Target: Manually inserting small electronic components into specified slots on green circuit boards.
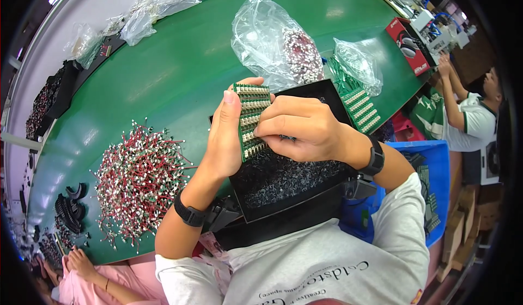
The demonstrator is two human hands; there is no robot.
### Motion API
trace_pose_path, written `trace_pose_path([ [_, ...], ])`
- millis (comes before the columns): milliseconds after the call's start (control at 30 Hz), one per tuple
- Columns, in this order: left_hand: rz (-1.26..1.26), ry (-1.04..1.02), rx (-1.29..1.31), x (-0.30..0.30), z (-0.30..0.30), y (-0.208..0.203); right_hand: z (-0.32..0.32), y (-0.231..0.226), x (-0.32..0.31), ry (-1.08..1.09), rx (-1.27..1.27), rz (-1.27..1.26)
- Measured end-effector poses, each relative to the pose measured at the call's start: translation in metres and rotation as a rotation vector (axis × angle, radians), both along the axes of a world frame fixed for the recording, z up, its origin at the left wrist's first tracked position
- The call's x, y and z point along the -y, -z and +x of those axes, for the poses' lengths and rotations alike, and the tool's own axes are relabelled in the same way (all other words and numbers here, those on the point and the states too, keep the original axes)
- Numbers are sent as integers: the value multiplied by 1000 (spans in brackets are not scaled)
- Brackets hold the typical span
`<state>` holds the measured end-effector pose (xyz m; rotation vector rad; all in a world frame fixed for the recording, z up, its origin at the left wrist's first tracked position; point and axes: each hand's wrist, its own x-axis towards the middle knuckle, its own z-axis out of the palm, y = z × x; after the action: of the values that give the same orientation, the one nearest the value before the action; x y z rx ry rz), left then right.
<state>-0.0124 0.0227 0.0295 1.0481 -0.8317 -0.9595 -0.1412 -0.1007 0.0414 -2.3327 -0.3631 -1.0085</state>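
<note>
Circuit panel (245, 121): flat, green, ridged with white connectors (251, 104) | left hand (224, 136) clasping it | right hand (306, 126) bunched against it, grip unclear

Pale grey T-shirt (305, 253), dark lettering (348, 267), 2 black wristbands (376, 156)

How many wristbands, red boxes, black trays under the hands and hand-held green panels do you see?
Black wristbands: 2
Red box: 1
Black tray: 1
Green panel: 1
Total: 5
</note>
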Motion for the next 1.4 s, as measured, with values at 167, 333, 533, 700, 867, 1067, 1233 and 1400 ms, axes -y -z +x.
trace_pose_path([
  [167,-21,11,-16,0,-1,5,-1,0,-3,-3,19,-39],
  [333,-21,27,-19,0,-3,7,-1,3,-4,5,54,-27],
  [533,-10,10,-95,-1,3,3,-11,-4,2,8,39,38],
  [700,-21,28,-99,2,3,4,-7,-4,3,-8,-69,-8],
  [867,-32,56,-68,3,5,7,-3,2,5,8,-27,-46],
  [1067,-93,58,21,0,7,11,-6,0,-2,42,-127,-25],
  [1233,-221,56,-98,22,2,35,-18,-9,-9,104,-94,-62],
  [1400,-211,9,76,12,5,28,-17,-7,-15,113,-205,-17],
])
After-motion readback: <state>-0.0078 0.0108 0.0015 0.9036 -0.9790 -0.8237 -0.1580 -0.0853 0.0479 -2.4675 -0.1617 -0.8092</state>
